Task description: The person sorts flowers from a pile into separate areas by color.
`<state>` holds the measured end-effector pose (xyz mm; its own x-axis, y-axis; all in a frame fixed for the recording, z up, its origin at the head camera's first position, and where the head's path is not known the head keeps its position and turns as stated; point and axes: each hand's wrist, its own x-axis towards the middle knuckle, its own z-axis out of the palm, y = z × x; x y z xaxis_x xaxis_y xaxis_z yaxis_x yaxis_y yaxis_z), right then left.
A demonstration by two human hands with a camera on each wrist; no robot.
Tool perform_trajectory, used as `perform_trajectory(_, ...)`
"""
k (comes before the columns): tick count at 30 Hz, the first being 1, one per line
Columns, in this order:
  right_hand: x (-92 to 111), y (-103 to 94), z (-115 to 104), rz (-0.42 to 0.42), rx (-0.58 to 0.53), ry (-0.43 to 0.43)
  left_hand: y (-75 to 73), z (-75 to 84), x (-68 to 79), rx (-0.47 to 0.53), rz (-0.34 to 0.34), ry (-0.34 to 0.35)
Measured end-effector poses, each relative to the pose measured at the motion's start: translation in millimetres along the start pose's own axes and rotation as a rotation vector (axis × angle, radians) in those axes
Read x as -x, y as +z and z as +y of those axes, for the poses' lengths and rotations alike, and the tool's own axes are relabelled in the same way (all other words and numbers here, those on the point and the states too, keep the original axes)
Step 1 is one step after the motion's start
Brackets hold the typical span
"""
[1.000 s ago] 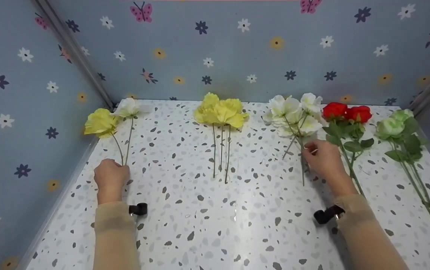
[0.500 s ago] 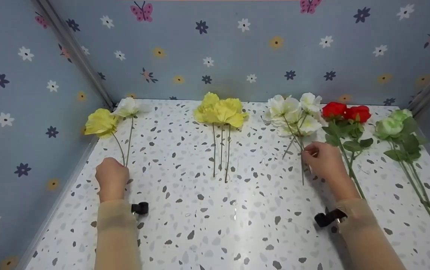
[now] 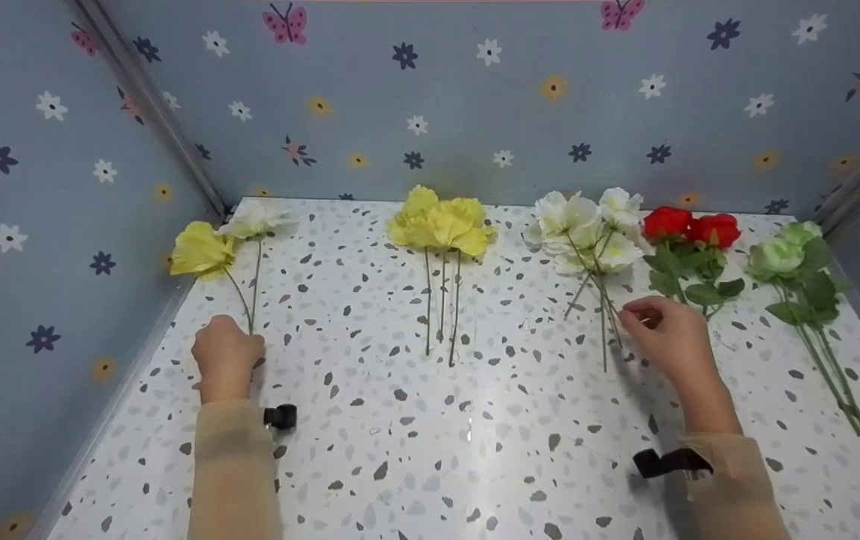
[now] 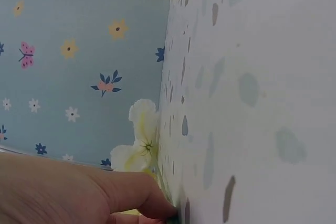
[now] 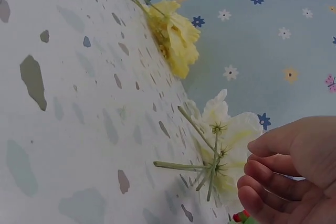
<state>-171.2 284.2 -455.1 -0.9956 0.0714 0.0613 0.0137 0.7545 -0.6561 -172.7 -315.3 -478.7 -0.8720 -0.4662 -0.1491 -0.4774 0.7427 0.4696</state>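
Note:
My left hand (image 3: 226, 360) grips the lower stems of two artificial flowers, a yellow one (image 3: 201, 249) and a white one (image 3: 251, 220), at the left of the table. In the left wrist view, thumb and finger pinch down close to the tabletop, with white petals (image 4: 144, 140) beyond them. Beside the stems of several white flowers (image 3: 569, 215) is my right hand (image 3: 670, 341), its fingers loosely bent. The right wrist view shows nothing between that thumb and the fingers (image 5: 268, 177); the white blooms' crossed stems (image 5: 181, 166) lie just past the fingertips.
Three yellow flowers (image 3: 445, 225) lie at the table's middle back. Red roses (image 3: 666, 224) are right of the white bunch, and pale green flowers (image 3: 774, 259) lie farther right. Patterned blue panels (image 3: 475, 90) border the speckled table (image 3: 415, 465) at back and sides.
My right hand has let go of a white flower's stem and drawn back slightly to the right and toward me. The left hand has barely shifted; its two blooms have moved slightly.

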Motion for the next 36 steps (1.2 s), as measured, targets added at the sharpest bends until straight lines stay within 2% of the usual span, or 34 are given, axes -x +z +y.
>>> perform_trajectory(4, 8, 2.5, 2, 0.022, -0.035, -0.004, -7.0, 3.4, 2.5, 0.041, -0.035, 0.032)
perform_trajectory(11, 7, 9.5, -4, -0.012, -0.114, 0.032, -28.9, 22.3, 14.0, 0.209, -0.201, -0.044)
perform_trajectory(14, 6, 13.8, -10, -0.029, -0.223, 0.059, -31.6, 38.6, 22.1, 0.319, -0.238, -0.056)
perform_trajectory(17, 7, 22.0, -21, -0.053, -0.384, 0.085, -26.7, 62.5, 34.2, 0.448, -0.247, -0.006)
perform_trajectory(21, 11, 39.0, -40, -0.078, -0.583, 0.052, -2.6, 103.8, 57.3, 0.635, -0.297, 0.143)
perform_trajectory(24, 17, 52.3, -54, -0.091, -0.674, 0.011, 25.3, 136.3, 83.4, 0.758, -0.389, 0.250)
perform_trajectory(26, 21, 59.7, -63, -0.094, -0.719, -0.021, 45.1, 154.6, 103.7, 0.793, -0.467, 0.314)
perform_trajectory(28, 26, 65.8, -71, -0.101, -0.764, -0.060, 62.9, 168.9, 123.8, 0.788, -0.548, 0.367)
perform_trajectory(31, 33, 72.0, -80, -0.123, -0.815, -0.113, 84.6, 181.9, 149.5, 0.723, -0.639, 0.448)
perform_trajectory(36, 41, 77.4, -90, -0.144, -0.869, -0.125, 106.0, 188.3, 175.2, 0.601, -0.711, 0.551)
